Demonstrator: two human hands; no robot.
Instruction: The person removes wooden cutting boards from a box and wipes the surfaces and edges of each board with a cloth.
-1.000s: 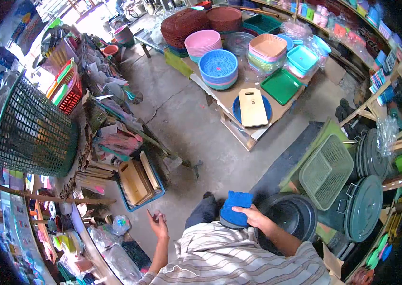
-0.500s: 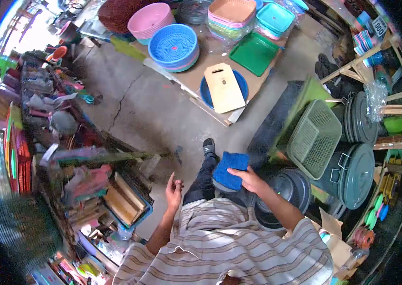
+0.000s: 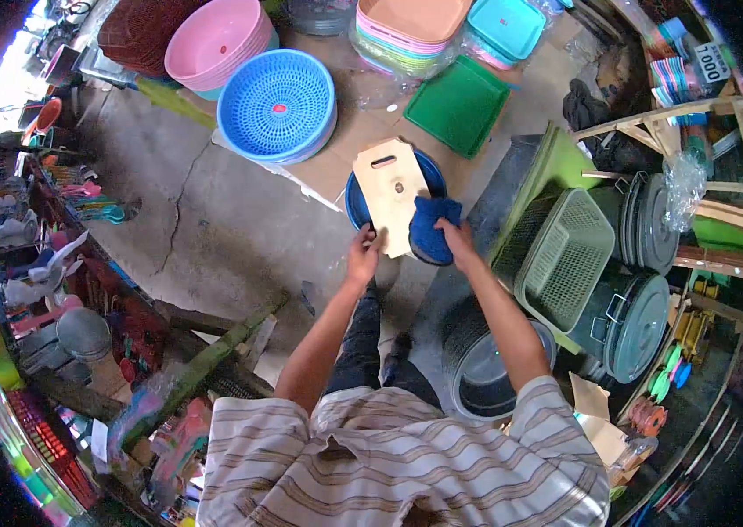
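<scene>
Head view: both arms reach forward from a striped shirt [image 3: 407, 465] to the near edge of the counter [image 3: 361, 132]. The left hand [image 3: 363, 256] is closed on the lower left corner of a wooden board [image 3: 386, 189], thumb on top and fingers curled around the edge. The right hand [image 3: 457, 235] is clenched on a blue cloth [image 3: 429, 233], pressing it against the board's lower right edge. The board has a slot handle at its far end and lies tilted across a blue dish [image 3: 356, 204] at the front corner of the counter.

The board hides most of the dish; only a rim shows at the left and the far right. The cloth covers the board's near right corner, and the left fingertips are out of sight below the wood. Whether the board's near end rests on the dish or is lifted clear cannot be told. The picture's rim is dark and warped, and the shelf goods [image 3: 55, 263] at the left are blurred.

Farther back on the counter stand a stack of blue perforated baskets [image 3: 277, 104], pink bowls [image 3: 213, 39] and a flat green tray [image 3: 459, 98]. To the right of the arms sit a green mesh basket [image 3: 569, 255], grey bin lids [image 3: 644, 325] and, close under the right elbow, a black bin [image 3: 477, 369]. Cracked concrete floor [image 3: 240, 228] lies to the left.
</scene>
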